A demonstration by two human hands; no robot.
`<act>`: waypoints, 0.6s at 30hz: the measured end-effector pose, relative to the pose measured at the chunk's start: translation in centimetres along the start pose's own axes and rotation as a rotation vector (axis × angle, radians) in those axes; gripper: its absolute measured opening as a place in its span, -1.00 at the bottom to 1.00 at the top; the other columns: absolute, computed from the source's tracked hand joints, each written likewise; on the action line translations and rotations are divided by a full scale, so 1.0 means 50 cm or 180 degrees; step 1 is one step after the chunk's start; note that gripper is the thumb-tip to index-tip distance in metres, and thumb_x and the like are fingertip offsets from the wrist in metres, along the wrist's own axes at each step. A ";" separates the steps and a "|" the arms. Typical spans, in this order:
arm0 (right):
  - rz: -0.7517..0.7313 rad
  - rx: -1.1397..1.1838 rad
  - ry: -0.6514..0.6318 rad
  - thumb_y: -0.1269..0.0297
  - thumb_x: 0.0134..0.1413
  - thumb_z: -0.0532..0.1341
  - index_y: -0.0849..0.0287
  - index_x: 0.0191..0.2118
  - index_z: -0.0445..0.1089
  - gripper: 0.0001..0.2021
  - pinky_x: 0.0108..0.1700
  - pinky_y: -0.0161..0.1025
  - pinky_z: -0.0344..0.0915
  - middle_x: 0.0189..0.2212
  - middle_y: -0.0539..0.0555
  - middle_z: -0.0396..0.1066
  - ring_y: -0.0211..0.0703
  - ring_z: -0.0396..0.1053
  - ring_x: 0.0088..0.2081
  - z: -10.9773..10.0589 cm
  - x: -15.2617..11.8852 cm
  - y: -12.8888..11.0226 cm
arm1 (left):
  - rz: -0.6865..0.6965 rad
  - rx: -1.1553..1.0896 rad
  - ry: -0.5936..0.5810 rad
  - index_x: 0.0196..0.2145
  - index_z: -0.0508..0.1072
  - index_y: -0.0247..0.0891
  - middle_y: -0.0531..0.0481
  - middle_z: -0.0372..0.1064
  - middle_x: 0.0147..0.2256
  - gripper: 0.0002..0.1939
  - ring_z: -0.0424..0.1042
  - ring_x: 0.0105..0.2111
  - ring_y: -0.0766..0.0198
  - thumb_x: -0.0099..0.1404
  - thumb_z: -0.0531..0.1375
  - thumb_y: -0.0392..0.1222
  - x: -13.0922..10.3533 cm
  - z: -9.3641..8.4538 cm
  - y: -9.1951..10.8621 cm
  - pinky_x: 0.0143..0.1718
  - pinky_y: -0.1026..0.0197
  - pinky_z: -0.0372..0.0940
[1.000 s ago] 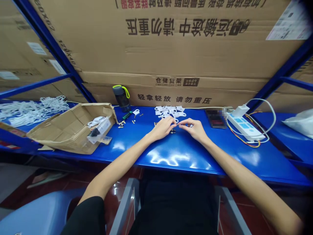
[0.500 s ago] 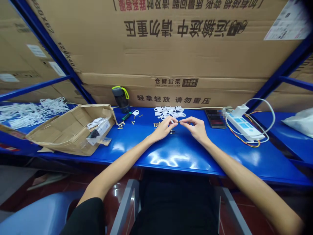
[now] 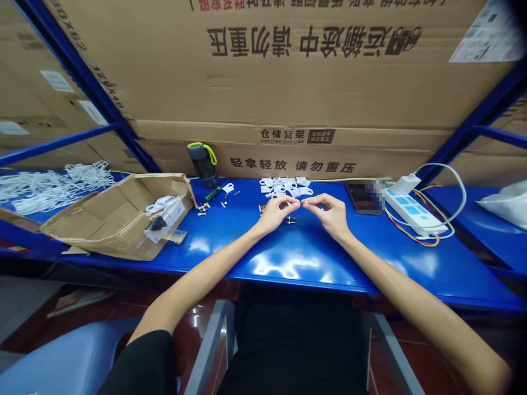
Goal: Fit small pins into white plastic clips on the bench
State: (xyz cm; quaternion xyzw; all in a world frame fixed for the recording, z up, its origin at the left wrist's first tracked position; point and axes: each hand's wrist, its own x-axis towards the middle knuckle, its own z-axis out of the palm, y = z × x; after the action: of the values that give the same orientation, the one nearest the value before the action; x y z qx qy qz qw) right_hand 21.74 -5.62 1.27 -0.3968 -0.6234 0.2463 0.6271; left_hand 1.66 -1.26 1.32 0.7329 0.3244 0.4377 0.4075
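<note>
Over the middle of the blue table (image 3: 304,252), my left hand (image 3: 275,214) and my right hand (image 3: 330,215) meet fingertip to fingertip. Each is closed in a pinch of thumb and forefinger. Something tiny sits between the fingertips, too small to name. Just below my left hand's fingers lie a few small dark pins with light ends (image 3: 291,220). Small brass-coloured pieces (image 3: 261,208) show partly behind my left hand. Behind both hands is a pile of flat white plastic parts with round holes (image 3: 284,186).
On the left stand an open cardboard box (image 3: 119,219) and a dark bottle (image 3: 203,164). A green-handled screwdriver (image 3: 213,193) lies near small brass pieces (image 3: 202,209). A phone (image 3: 364,197) and a white power strip (image 3: 415,211) with cables lie right. White cords (image 3: 61,186) heap far left.
The fingertips of both hands have come closer together, and the thin dark piece seen between them before is now mostly hidden. The view has shifted slightly.
</note>
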 end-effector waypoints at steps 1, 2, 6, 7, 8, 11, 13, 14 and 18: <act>0.0022 0.0070 0.0012 0.02 0.03 0.54 0.08 -0.34 0.61 -0.74 -0.08 0.00 0.50 -0.27 0.10 0.68 0.08 0.63 -0.18 0.001 0.000 0.000 | -0.0004 -0.0024 0.0020 -0.20 0.66 -0.27 -0.10 0.60 -0.19 -0.56 0.46 -0.25 0.18 0.31 0.36 0.21 0.000 0.001 0.000 -0.16 0.14 0.31; 0.0043 0.0134 0.0020 0.02 0.02 0.55 0.08 -0.35 0.60 -0.73 -0.06 0.02 0.51 -0.28 0.10 0.68 0.09 0.64 -0.18 0.003 -0.001 0.000 | 0.0001 -0.0039 0.0038 -0.20 0.67 -0.27 -0.10 0.61 -0.20 -0.56 0.46 -0.25 0.18 0.31 0.36 0.21 0.000 0.001 0.000 -0.17 0.14 0.31; 0.0089 0.0226 0.0026 0.03 0.00 0.55 0.08 -0.37 0.58 -0.72 -0.01 0.05 0.54 -0.27 0.11 0.69 0.11 0.65 -0.15 0.005 -0.002 -0.004 | 0.0052 -0.0040 0.0097 -0.23 0.68 -0.26 -0.09 0.61 -0.23 -0.59 0.44 -0.32 0.22 0.29 0.38 0.19 -0.001 0.001 0.001 -0.23 0.16 0.29; 0.0088 0.0213 0.0040 0.02 0.01 0.55 0.08 -0.37 0.58 -0.73 0.00 0.05 0.54 -0.27 0.11 0.69 0.11 0.65 -0.14 0.005 -0.002 -0.005 | 0.0052 -0.0047 0.0103 -0.24 0.68 -0.26 -0.08 0.61 -0.24 -0.59 0.42 -0.34 0.24 0.28 0.39 0.18 -0.002 0.001 0.002 -0.25 0.17 0.27; 0.0084 0.0188 0.0057 0.02 0.01 0.55 0.08 -0.36 0.59 -0.73 0.01 0.05 0.54 -0.26 0.11 0.69 0.10 0.65 -0.14 0.005 -0.002 -0.005 | 0.0045 -0.0059 0.0100 -0.25 0.68 -0.26 -0.07 0.60 -0.25 -0.60 0.40 -0.36 0.25 0.28 0.39 0.18 -0.002 0.001 0.002 -0.26 0.17 0.26; 0.0071 0.0092 0.0046 0.03 0.02 0.54 0.07 -0.32 0.60 -0.74 -0.01 0.02 0.55 -0.26 0.10 0.69 0.08 0.65 -0.17 0.002 -0.001 -0.007 | 0.0013 -0.0097 0.0065 -0.26 0.69 -0.26 -0.06 0.60 -0.27 -0.61 0.36 -0.39 0.28 0.26 0.40 0.16 -0.003 0.000 0.005 -0.29 0.19 0.24; 0.0058 0.0044 -0.0003 0.03 0.03 0.54 0.07 -0.29 0.61 -0.74 -0.04 0.00 0.54 -0.25 0.10 0.69 0.07 0.65 -0.18 0.000 0.000 -0.007 | 0.0000 -0.0115 0.0030 -0.25 0.70 -0.25 -0.07 0.60 -0.26 -0.62 0.36 -0.39 0.28 0.26 0.40 0.16 -0.004 -0.001 0.008 -0.30 0.19 0.23; 0.0046 0.0019 -0.0023 0.03 0.03 0.54 0.07 -0.28 0.62 -0.74 -0.05 -0.01 0.54 -0.25 0.09 0.69 0.06 0.64 -0.18 -0.002 0.000 -0.006 | -0.0008 -0.0127 0.0016 -0.25 0.70 -0.25 -0.07 0.60 -0.26 -0.62 0.37 -0.38 0.27 0.26 0.40 0.16 -0.004 -0.002 0.009 -0.30 0.19 0.23; -0.0055 -0.0168 -0.0093 0.06 0.09 0.51 0.04 -0.17 0.66 -0.76 -0.06 -0.02 0.50 -0.24 0.07 0.69 0.05 0.62 -0.16 -0.008 0.002 -0.006 | -0.0052 -0.0153 -0.0019 -0.23 0.71 -0.25 -0.08 0.61 -0.26 -0.61 0.38 -0.38 0.26 0.26 0.40 0.16 -0.004 -0.004 0.010 -0.30 0.19 0.24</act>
State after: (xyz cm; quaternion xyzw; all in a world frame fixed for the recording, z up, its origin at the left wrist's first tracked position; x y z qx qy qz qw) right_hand 22.08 -5.77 1.58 -0.4041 -0.6422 0.2301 0.6093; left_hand 1.46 -1.59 1.75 0.7215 0.3186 0.4398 0.4296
